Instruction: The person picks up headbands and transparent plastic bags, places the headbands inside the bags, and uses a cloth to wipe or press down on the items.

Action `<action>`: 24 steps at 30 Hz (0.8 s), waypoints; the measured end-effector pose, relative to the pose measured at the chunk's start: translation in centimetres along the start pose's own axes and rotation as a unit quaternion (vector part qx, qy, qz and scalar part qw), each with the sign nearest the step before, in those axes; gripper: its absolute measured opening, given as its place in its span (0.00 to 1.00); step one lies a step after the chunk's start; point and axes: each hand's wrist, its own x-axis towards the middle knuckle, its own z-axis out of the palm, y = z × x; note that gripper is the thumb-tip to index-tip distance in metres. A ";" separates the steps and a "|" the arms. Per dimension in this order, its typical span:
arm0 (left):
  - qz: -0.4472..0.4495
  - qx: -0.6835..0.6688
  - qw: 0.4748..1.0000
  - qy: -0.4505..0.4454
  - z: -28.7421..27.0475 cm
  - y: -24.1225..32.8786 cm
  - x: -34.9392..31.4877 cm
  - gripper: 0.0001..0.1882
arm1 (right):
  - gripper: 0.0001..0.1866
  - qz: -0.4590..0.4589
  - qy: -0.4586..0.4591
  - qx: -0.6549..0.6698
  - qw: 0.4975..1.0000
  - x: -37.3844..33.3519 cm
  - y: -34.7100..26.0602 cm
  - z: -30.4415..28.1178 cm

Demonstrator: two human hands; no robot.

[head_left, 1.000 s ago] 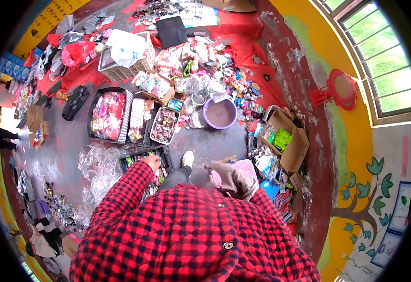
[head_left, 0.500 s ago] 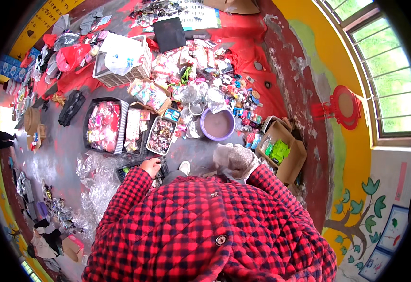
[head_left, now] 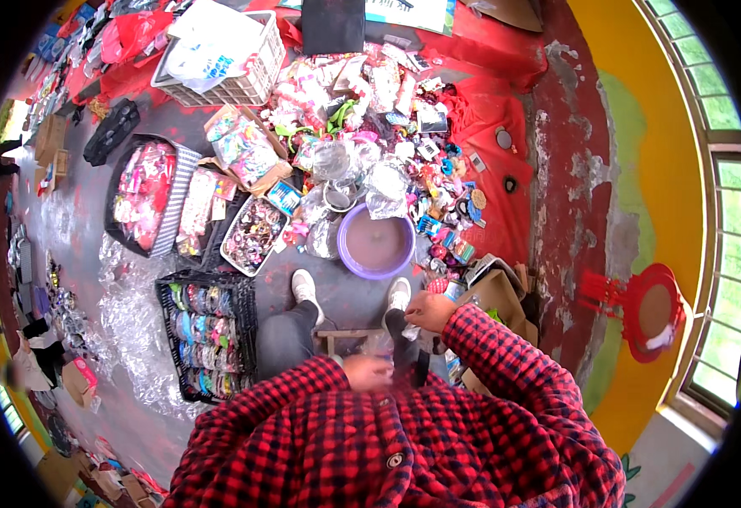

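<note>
My right hand (head_left: pixel 429 311) is closed in front of my right knee, with a small pale scrap showing under its fingers. Exactly what that is I cannot make out. Close to my lap, my left hand (head_left: pixel 368 372) is smeared by motion, so its grip does not show. Below the hands lie a piece of clear plastic (head_left: pixel 377 343) and part of a wooden stool (head_left: pixel 343 334). Just beyond my shoes stands a purple basin (head_left: pixel 342 248) of murky liquid. On my left, a black crate (head_left: pixel 165 296) holds rows of colourful bands.
Clear plastic wrap (head_left: pixel 137 339) spreads over the floor at left. Further off are a white tray (head_left: pixel 256 269) of small trinkets, a striped bin (head_left: pixel 182 195) of pink packets and a pale basket (head_left: pixel 260 63). A cardboard box (head_left: pixel 501 292) stands at right; a red chair (head_left: pixel 654 313) lies beyond.
The grey cloth-like bundle at my right hand is out of sight. My left hand has come in toward my lap. The view has shifted, showing my legs and the whole black crate.
</note>
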 end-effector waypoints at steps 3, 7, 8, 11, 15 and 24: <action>0.004 -0.021 1.000 0.002 1.3 -4.1 4.2 0.17 | 0.11 0.050 0.050 0.038 0.997 3.4 5.9 -0.2; -0.110 -0.043 0.992 0.036 -3.9 -8.5 6.9 0.15 | 0.13 0.218 -0.045 0.084 0.971 11.3 15.2 -2.9; -0.084 0.002 0.987 0.136 -3.9 -11.3 6.9 0.15 | 0.14 0.121 -0.054 0.017 0.991 13.0 20.6 -2.2; -0.107 0.093 0.951 0.276 -5.8 -17.4 6.7 0.15 | 0.23 0.236 -0.076 -0.048 0.968 20.0 26.0 -3.0; -0.108 0.085 0.931 0.337 -10.7 -17.7 6.6 0.15 | 0.33 0.229 0.036 -0.245 0.941 28.8 32.4 -2.6; -0.013 0.236 0.885 0.402 -14.8 -19.8 7.4 0.15 | 0.27 0.268 0.173 -0.249 0.914 38.0 39.9 -3.1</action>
